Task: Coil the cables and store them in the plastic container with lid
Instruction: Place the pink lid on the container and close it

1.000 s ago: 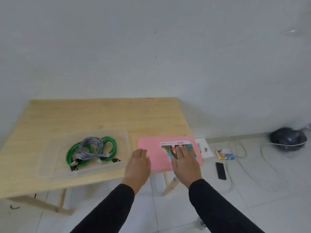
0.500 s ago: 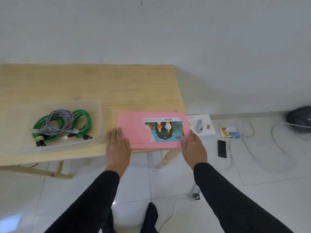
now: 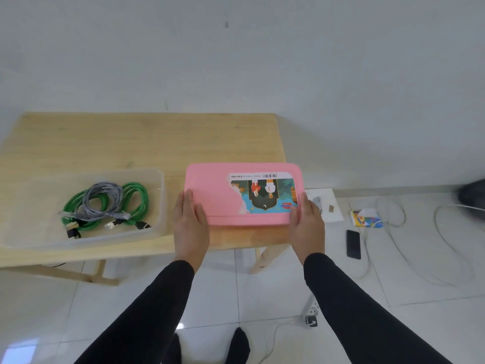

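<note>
Head view: left hand and right hand, flat on top a second ago, now clamped in a two-sided grip on pink lid, apparently lifted off surface. Coiled cables already in clear container alongside; closing next, probably.

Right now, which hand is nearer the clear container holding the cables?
Left. The left hand grips the pink lid's left end, just right of the container; the right hand grips the lid's far end.
</note>
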`<state>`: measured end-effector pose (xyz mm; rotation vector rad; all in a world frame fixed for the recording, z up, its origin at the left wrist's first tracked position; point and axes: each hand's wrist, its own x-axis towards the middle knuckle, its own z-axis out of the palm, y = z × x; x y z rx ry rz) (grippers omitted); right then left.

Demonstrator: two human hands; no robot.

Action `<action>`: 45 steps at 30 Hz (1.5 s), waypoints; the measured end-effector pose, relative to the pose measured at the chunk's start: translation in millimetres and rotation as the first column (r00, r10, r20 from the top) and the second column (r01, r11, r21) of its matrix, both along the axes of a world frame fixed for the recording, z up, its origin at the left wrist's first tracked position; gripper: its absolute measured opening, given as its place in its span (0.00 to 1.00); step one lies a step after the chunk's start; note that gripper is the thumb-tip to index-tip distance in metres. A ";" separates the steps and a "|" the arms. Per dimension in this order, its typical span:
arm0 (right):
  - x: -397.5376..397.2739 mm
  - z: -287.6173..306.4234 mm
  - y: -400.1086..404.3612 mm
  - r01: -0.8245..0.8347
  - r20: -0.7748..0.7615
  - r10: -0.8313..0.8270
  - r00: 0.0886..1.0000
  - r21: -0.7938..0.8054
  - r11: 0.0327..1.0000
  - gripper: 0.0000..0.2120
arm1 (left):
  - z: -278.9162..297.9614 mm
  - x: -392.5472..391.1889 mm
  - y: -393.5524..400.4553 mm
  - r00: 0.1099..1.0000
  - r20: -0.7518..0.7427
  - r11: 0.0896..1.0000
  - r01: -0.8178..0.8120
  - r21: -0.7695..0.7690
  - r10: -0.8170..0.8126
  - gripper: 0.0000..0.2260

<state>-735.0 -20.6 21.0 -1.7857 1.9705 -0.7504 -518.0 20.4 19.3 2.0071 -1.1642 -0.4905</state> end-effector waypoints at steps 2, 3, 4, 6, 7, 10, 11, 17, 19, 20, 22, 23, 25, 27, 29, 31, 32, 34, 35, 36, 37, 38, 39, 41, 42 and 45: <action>12.9 11.1 -3.6 -0.008 0.016 0.008 1.000 -0.037 0.999 0.20 | 15.9 10.0 -0.3 1.000 0.006 0.999 -0.021 -0.032 0.021 0.20; 20.3 16.9 -4.4 -0.012 0.027 0.014 1.000 -0.052 0.999 0.20 | 24.1 16.4 0.9 1.000 0.017 0.998 -0.025 -0.050 0.025 0.20; 28.5 23.2 -4.7 -0.015 0.041 0.018 0.999 -0.067 0.998 0.20 | 32.2 23.6 2.9 0.999 0.028 0.997 -0.027 -0.067 0.029 0.20; 47.4 35.8 -3.0 -0.016 0.068 0.023 0.997 -0.098 0.995 0.20 | 47.4 39.9 8.5 0.998 0.049 0.995 -0.032 -0.099 0.037 0.21; 58.3 41.8 -0.9 -0.017 0.076 0.025 0.997 -0.110 0.994 0.20 | 54.3 49.3 12.2 0.997 0.059 0.993 -0.034 -0.113 0.041 0.21; 96.7 54.5 11.4 -0.037 0.070 0.047 0.996 -0.136 0.990 0.21 | 67.9 83.9 27.5 0.995 0.074 0.988 -0.054 -0.144 0.065 0.21; 111.2 56.3 17.7 -0.052 0.066 0.062 0.996 -0.137 0.989 0.21 | 69.9 98.2 34.0 0.994 0.080 0.987 -0.063 -0.148 0.075 0.21; 205.7 49.8 64.5 -0.118 0.076 0.122 0.990 -0.061 0.991 0.21 | 64.4 194.1 84.8 0.987 0.102 0.987 -0.107 -0.122 0.120 0.20; 233.6 46.4 75.5 -0.142 0.061 0.143 0.988 -0.035 0.989 0.21 | 60.8 221.5 98.6 0.986 0.120 0.988 -0.102 -0.117 0.116 0.19; 245.8 45.1 79.7 -0.149 0.055 0.150 0.987 -0.022 0.989 0.21 | 58.2 233.3 103.9 0.986 0.121 0.988 -0.102 -0.115 0.116 0.19; 266.9 42.9 86.3 -0.163 0.039 0.163 0.986 0.002 0.987 0.21 | 51.7 253.9 112.3 0.987 0.107 0.990 -0.115 -0.084 0.124 0.18; 275.0 42.4 88.5 -0.164 0.027 0.164 0.986 0.012 0.986 0.21 | 47.0 262.6 114.8 0.987 0.102 0.991 -0.117 -0.062 0.123 0.18; 285.0 41.4 90.1 -0.145 0.003 0.145 0.989 0.014 0.989 0.21 | 37.1 275.1 116.8 0.991 0.088 0.995 -0.098 -0.013 0.099 0.18; 290.9 40.3 88.7 -0.122 -0.028 0.122 0.992 0.012 0.993 0.20 | 28.9 282.9 116.5 0.995 0.072 0.997 -0.067 0.031 0.064 0.18; 293.0 39.5 84.7 -0.109 -0.057 0.110 0.992 0.019 0.994 0.19 | 24.8 285.6 113.9 0.998 0.046 0.997 -0.055 0.045 0.053 0.18; 294.1 37.8 79.7 -0.104 -0.077 0.106 0.991 0.028 0.994 0.19 | 23.9 287.1 109.4 0.998 0.032 0.997 -0.052 0.053 0.051 0.19; 294.4 36.9 77.5 -0.102 -0.085 0.105 0.991 0.036 0.994 0.19 | 23.1 288.2 107.1 0.998 0.035 0.998 -0.047 0.051 0.045 0.19; 295.2 34.3 74.3 -0.095 -0.096 0.100 0.990 0.051 0.994 0.20 | 23.6 289.9 102.7 0.999 0.029 0.998 -0.038 0.050 0.036 0.20; 295.8 33.3 73.8 -0.089 -0.095 0.094 0.991 0.055 0.994 0.20 | 23.5 291.2 100.8 0.999 0.026 0.998 -0.033 0.051 0.032 0.20; 296.5 32.2 73.9 -0.082 -0.088 0.086 0.992 0.052 0.995 0.20 | 23.6 292.5 99.0 0.999 0.030 0.998 -0.025 0.050 0.023 0.20; 297.5 31.5 73.9 -0.073 -0.080 0.077 0.994 0.043 0.996 0.20 | 23.7 293.8 96.9 0.999 0.036 0.999 -0.015 0.050 0.014 0.21; 298.4 31.0 74.2 -0.067 -0.071 0.069 0.995 0.033 0.997 0.21 | 23.0 295.3 94.7 0.999 0.041 0.999 -0.007 0.049 0.005 0.21; 299.1 30.1 74.3 -0.063 -0.064 0.064 0.996 0.020 0.998 0.20 | 22.3 296.3 92.9 0.999 0.037 0.999 -0.005 0.050 0.003 0.21; 299.7 28.7 74.8 -0.058 -0.052 0.058 0.997 -0.006 0.998 0.20 | 20.9 295.7 91.4 0.999 0.030 0.999 -0.019 0.043 0.018 0.21; 299.4 28.3 75.4 -0.057 -0.049 0.056 0.997 -0.015 0.998 0.20 | 20.3 294.1 92.0 0.999 0.035 0.999 -0.029 0.030 0.028 0.21; 299.1 26.6 78.7 -0.046 -0.027 0.045 0.999 -0.036 0.998 0.20 | 19.3 287.8 96.8 0.998 0.026 0.998 -0.057 -0.012 0.057 0.20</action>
